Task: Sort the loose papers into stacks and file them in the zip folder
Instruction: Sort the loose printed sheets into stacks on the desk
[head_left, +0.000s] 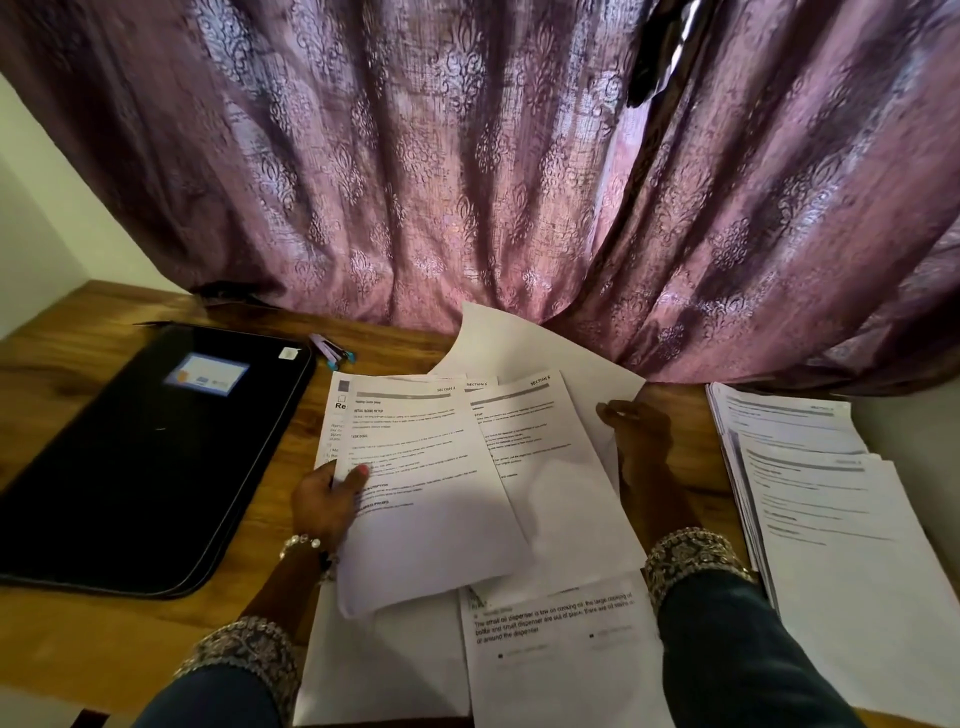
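- The left hand (324, 496) is pinching the left edge of a printed sheet (415, 467), with the thumb lying on top of the page and the other fingers going under it.
- That sheet is lying on top of a fanned bunch of loose papers (545, 467) in the middle of the wooden tabletop (78, 374), and its near corner is curling slightly upward.
- The right hand (636, 431) is resting at the right edge of the same bunch, its fingers curling round the edge of a sheet whose blank far corner (498, 338) is lifting toward the curtain (467, 156).
- More printed pages (561, 649) are lying flat nearer the person, between the two forearms.
- A separate stack of papers (831, 493) is sitting at the right end of the tabletop, well apart from the left hand and just beside the right wrist.
- The black zip folder (130, 457) is lying flat on the left side of the tabletop, and it is carrying a pale label (207, 374) on its cover.
- A small stapler-like item (332, 353) with teal tips is lying between the folder and the loose papers, near the curtain.
- Both wrists are wearing beaded bracelets (691, 551) and dark sleeves (727, 649).
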